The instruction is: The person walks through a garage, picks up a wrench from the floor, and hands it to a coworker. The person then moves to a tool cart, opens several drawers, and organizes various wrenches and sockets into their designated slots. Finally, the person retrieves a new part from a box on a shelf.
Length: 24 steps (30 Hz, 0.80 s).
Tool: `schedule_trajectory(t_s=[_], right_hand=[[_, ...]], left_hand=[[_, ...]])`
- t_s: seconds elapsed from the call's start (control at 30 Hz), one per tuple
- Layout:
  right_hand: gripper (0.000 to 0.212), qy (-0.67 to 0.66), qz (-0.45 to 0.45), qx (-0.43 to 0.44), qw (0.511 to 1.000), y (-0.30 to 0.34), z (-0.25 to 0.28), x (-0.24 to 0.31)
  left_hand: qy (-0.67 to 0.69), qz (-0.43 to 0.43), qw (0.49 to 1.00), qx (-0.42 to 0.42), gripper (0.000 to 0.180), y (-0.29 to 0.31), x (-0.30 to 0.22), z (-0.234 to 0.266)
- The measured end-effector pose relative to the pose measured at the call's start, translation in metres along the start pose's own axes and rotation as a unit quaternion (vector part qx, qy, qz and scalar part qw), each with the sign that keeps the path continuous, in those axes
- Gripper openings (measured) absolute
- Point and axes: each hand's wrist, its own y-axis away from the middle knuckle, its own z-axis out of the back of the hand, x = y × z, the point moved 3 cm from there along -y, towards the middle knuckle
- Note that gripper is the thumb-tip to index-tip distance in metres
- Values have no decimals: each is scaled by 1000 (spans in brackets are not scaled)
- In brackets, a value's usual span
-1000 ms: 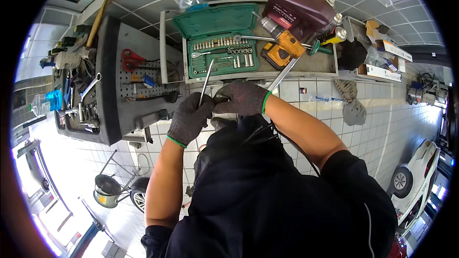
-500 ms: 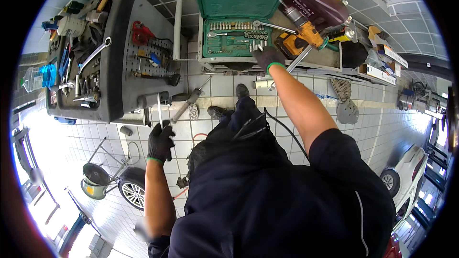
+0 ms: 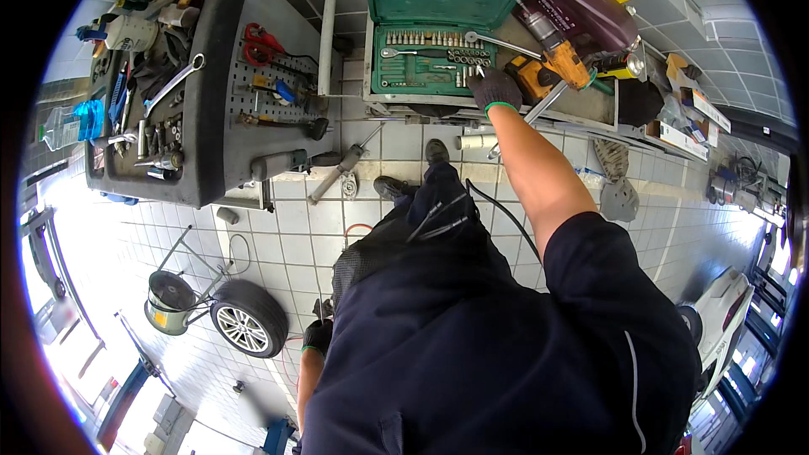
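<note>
My gloved right hand [image 3: 494, 90], fingers curled, rests at the green socket case's [image 3: 425, 0] front edge; my left hand [image 3: 317, 337] hangs low, fingers apparently curled, partly hidden.

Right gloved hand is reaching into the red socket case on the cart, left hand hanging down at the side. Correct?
Not quite: in the head view the socket case is green, not red. The right gloved hand is at its front edge on the cart, and the left hand does hang down at the side.
</note>
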Motion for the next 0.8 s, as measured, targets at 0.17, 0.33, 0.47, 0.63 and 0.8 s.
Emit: schedule_trajectory(t_s=[0.17, 0.33, 0.47, 0.63, 0.8], right_hand=[[48, -32, 139, 17, 990, -6, -8, 38], [35, 26, 295, 11, 955, -7, -38, 108], [33, 92, 382, -38, 919, 2, -44, 134], [31, 70, 413, -152, 895, 4, -41, 117], [34, 184, 432, -109, 876, 15, -10, 82]], left_hand=[[96, 5, 995, -24, 28, -23, 2, 19], [259, -39, 964, -54, 24, -30, -52, 46], [268, -104, 956, -61, 28, -9, -100, 44], [232, -71, 969, -46, 26, 6, -105, 15], [202, -18, 978, -42, 27, 5, -83, -4]])
